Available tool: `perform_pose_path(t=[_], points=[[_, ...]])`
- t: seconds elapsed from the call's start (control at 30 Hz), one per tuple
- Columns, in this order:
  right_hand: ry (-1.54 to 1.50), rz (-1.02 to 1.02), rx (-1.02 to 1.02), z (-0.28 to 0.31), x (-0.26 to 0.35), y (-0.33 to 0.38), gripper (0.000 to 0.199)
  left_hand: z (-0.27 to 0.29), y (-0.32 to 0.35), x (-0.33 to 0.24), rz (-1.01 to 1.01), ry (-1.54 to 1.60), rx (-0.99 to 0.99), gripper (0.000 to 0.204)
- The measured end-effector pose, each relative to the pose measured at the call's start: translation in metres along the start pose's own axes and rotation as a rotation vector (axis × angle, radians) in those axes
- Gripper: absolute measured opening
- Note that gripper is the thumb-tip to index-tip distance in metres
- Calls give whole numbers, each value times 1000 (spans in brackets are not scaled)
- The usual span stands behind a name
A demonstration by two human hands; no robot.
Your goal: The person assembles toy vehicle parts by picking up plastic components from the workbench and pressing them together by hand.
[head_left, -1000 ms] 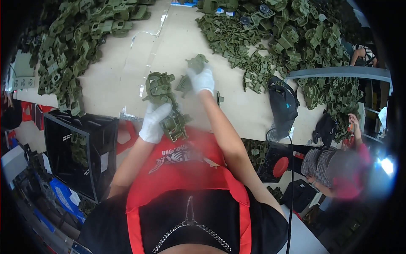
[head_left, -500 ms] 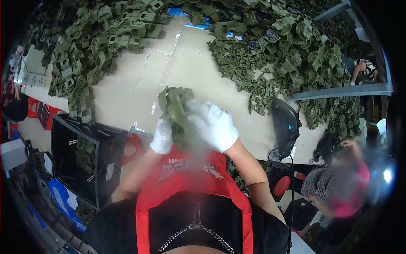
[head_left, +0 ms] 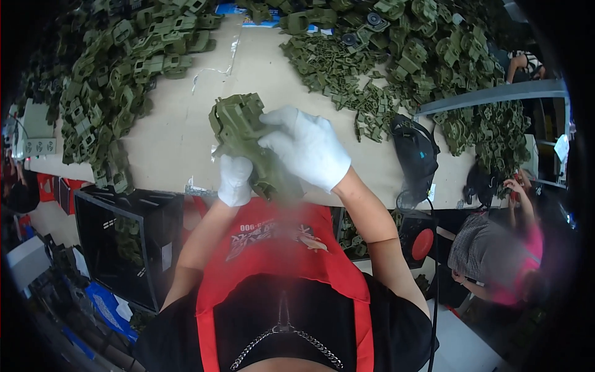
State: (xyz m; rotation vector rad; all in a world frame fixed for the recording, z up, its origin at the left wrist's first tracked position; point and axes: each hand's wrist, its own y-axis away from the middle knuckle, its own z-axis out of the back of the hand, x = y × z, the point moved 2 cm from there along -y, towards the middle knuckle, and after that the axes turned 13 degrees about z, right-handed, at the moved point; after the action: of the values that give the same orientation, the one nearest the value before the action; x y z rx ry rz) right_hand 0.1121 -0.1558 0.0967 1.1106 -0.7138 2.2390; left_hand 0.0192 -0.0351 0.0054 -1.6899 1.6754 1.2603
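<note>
I hold an olive-green plastic toy vehicle body [head_left: 240, 124] over the near part of the table, its long side tilted away from me. My left hand [head_left: 235, 180], in a white glove, grips its lower left side. My right hand [head_left: 310, 147], also white-gloved, is closed on its right side, with thumb and fingers pressed on the upper part. The lower end of the vehicle body looks blurred, and some of my fingertips are hidden behind it.
Heaps of green vehicle parts [head_left: 118, 80] line the table's left side, with small green pieces [head_left: 338, 71] at the right. A black bag [head_left: 414, 149] lies at the right edge. A black crate [head_left: 118, 242] stands at lower left. A co-worker [head_left: 496, 254] sits at right.
The vehicle body has moved up and slightly left in the picture, and its top has turned more into view. Both hands still hold it. The whole view has shifted a little.
</note>
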Motion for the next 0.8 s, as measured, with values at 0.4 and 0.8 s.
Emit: perform_pose_path(t=[0.4,0.8], points=[[222,103,-39,-3,3,-7,26,-9,-7,-26,35,-43,57,90],[-628,-299,-101,-6,-17,7,50,7,-17,-13,50,600,331,49]])
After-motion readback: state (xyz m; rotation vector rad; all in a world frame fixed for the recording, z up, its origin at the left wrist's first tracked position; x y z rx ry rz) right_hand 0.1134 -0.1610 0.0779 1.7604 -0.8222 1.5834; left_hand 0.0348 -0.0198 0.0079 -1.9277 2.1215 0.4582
